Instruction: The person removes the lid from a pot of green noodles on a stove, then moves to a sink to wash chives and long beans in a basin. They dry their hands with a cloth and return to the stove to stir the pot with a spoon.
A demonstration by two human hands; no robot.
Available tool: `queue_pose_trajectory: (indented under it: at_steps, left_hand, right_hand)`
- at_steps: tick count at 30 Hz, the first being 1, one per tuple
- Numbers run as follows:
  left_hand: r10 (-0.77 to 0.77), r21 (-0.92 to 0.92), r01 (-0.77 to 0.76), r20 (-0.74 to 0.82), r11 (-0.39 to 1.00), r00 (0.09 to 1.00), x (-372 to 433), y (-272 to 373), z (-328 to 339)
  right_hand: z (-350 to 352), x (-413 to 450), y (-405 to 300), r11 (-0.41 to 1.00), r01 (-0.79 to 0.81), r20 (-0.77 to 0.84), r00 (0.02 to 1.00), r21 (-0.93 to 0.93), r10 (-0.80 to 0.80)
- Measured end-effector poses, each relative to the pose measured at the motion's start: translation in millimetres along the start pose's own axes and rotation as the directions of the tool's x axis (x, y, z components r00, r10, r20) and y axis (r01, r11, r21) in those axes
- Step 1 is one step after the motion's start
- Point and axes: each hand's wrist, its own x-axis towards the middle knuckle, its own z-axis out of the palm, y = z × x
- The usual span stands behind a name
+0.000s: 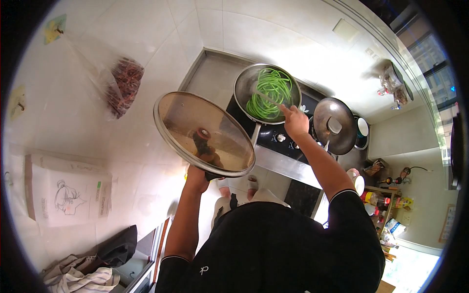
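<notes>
My left hand (198, 180) holds a large glass lid (231, 135) with a metal rim, tilted up on edge left of the stove. Through the tinted glass my fingers show around its dark knob (201, 137). My right hand (296, 122) grips a long-handled utensil (270, 99), probably a spatula, whose far end lies in the frying pan (242, 89). Long green beans (271, 88) lie coiled in this pan, mostly to its right side. The pan stands on the black gas stove (269, 137), its handle (255, 134) pointing towards me.
Right of the pan sits a dark wok (340, 141) with a metal ladle (334, 125) in it. A white bowl (362, 127) stands beyond it. Bottles (375, 199) crowd a shelf at the right. A clear bag of dried reddish food (124, 88) hangs on the left wall.
</notes>
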Motion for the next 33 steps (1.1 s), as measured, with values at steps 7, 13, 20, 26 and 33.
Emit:
queue_pose_trajectory:
  at_steps: [7, 13, 20, 26, 33]
  left_hand:
    - [-0.022, 0.018, 0.025, -0.109, 1.000, 0.994, -3.1, -7.9, 10.9]
    - [-0.034, -0.010, 0.033, -0.092, 0.999, 0.995, -1.5, -14.8, 12.8]
    - [-0.019, 0.014, 0.019, -0.039, 1.000, 0.999, -2.3, -18.7, 14.6]
    - [-0.046, 0.047, 0.048, -0.023, 0.998, 0.999, -1.6, -21.6, 17.1]
    - [-0.041, -0.002, 0.040, -0.088, 0.999, 0.995, -1.2, -23.2, 13.6]
  right_hand:
    - [-35.6, -4.7, -2.3, 0.988, -0.028, -0.058, 0.998, 0.153, 0.037]
    - [-32.1, -30.9, 0.7, 0.967, 0.044, -0.055, 0.998, 0.250, -0.032]
    - [-20.1, -22.8, 15.2, 0.952, -0.081, -0.034, 0.995, 0.296, 0.096]
    - [4.8, 43.2, 19.9, 0.927, -0.148, -0.081, 0.979, 0.346, 0.187]
    - [42.7, 29.4, 29.6, 0.766, -0.469, 0.063, 0.867, 0.440, 0.495]
